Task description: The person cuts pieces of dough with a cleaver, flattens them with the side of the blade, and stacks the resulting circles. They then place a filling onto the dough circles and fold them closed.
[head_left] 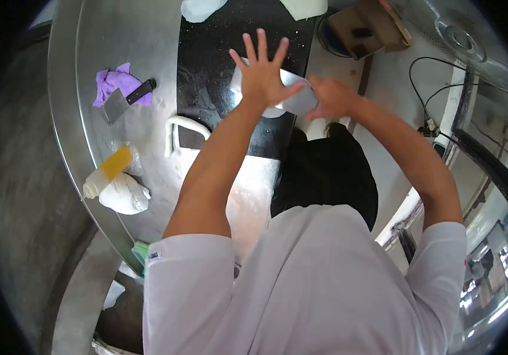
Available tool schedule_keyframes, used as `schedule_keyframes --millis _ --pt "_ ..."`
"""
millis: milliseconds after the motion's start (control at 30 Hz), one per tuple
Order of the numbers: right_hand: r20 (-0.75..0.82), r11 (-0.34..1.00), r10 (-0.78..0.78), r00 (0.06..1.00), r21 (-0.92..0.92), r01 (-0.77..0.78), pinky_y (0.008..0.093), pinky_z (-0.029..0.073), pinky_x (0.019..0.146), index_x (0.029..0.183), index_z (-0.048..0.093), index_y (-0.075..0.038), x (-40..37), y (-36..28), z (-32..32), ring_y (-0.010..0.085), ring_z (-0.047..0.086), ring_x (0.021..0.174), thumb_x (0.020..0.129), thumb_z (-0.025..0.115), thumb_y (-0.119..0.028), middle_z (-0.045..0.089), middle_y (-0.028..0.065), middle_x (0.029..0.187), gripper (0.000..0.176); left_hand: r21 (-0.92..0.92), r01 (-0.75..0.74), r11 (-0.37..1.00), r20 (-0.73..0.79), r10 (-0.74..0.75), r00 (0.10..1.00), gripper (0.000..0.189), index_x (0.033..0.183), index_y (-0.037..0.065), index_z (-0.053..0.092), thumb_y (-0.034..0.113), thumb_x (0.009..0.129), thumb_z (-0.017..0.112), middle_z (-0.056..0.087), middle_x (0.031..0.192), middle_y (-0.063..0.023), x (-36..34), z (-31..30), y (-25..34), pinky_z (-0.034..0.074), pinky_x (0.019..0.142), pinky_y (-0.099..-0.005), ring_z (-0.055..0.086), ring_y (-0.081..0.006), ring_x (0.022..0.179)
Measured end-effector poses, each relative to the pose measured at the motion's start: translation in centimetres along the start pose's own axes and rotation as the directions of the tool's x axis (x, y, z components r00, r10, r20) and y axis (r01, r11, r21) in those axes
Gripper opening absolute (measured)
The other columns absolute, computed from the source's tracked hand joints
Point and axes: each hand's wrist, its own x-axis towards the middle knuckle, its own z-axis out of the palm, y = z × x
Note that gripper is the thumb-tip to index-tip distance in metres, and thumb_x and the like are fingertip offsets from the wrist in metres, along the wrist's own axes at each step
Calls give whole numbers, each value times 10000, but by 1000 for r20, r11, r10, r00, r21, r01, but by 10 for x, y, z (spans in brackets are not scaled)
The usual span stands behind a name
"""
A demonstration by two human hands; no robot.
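The sheet [292, 102], pale and thin, lies at the near right edge of the black board [212, 77], partly hanging past it. Your left hand [263, 74] rests flat on top of the sheet, fingers splayed wide and gripping nothing. Your right hand [331, 97] is closed on the sheet's right edge.

Two more pale pieces [199, 8] lie at the board's far end. A white loop [183, 126] sits at its near left corner.

The board lies on a steel table [88, 65]. On the table to the left, a cleaver [125, 99] rests on a purple cloth [112, 81]. Nearer you, a bottle [109, 171] lies on its side, yellow in the middle, touching a white lump [125, 196].

Beyond your right hand stands a round tub [328, 38] with a brown box-like thing [366, 28] in it. I cannot tell what else it holds.
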Motion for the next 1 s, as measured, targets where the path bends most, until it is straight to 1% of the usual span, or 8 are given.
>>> schedule_keyframes --millis 67,233,267,333,467,700,767,1000 --pt "-204 999 -37 978 -38 29 527 537 768 1164 488 28 -11 18 25 525 659 885 620 934 -509 674 283 876 886 0 -17 1000 80 17 997 1093 1621 301 304 841 727 625 113 1687 -262 5 -3 15 69 1059 -855 70 -584 1514" --pt "-173 988 -141 975 -92 127 540 529 799 1139 492 15 27 36 -30 527 654 890 634 933 -483 675 278 881 835 -29 96 995 -179 -100 979 1137 1615 292 315 851 681 646 177 1682 -224 37 3 0 96 1056 -854 155 -562 1503" --pt "-159 983 -134 978 -148 110 542 527 806 1136 492 17 40 30 -42 525 653 895 639 932 -463 673 280 886 819 52 243 969 107 -247 963 1135 1643 224 215 773 752 657 111 1715 -149 48 -55 17 102 1151 -782 110 -473 1550" --pt "-154 975 -128 980 -203 95 543 525 813 1132 492 18 39 19 -49 522 653 901 643 932 -443 672 282 891 803 -93 67 993 -188 -84 979 1147 1618 298 305 869 679 632 174 1684 -221 45 -9 -18 59 1069 -850 122 -553 1516" --pt "-53 999 -48 997 21 49 539 525 811 1138 494 13 8 25 -2 512 645 926 634 932 -421 662 285 902 796 1 15 1000 -9 -15 1000 1110 1626 312 287 896 725 568 145 1699 -203 7 5 10 52 1059 -863 67 -568 1520" --pt "-127 961 -150 980 -254 114 524 528 795 1167 481 1 41 44 -59 492 654 918 653 919 -465 667 268 901 821 -35 116 993 -179 -120 976 1161 1626 279 286 848 679 644 188 1692 -178 51 -2 3 64 1043 -877 111 -555 1517" --pt "4 985 -145 989 -99 144 515 527 805 1188 459 2 40 30 -59 476 655 950 668 898 -521 670 266 972 858 -32 99 995 -132 -102 986 1177 1626 286 282 868 670 645 193 1692 -182 45 -8 -6 61 1071 -857 99 -523 1535" --pt "-44 979 -121 992 -172 112 515 524 803 1176 463 10 36 47 -47 475 641 993 664 891 -550 669 255 968 872 -6 115 993 -154 -114 981 1150 1619 297 308 861 674 642 181 1690 -206 42 0 5 46 1029 -887 85 -560 1523"
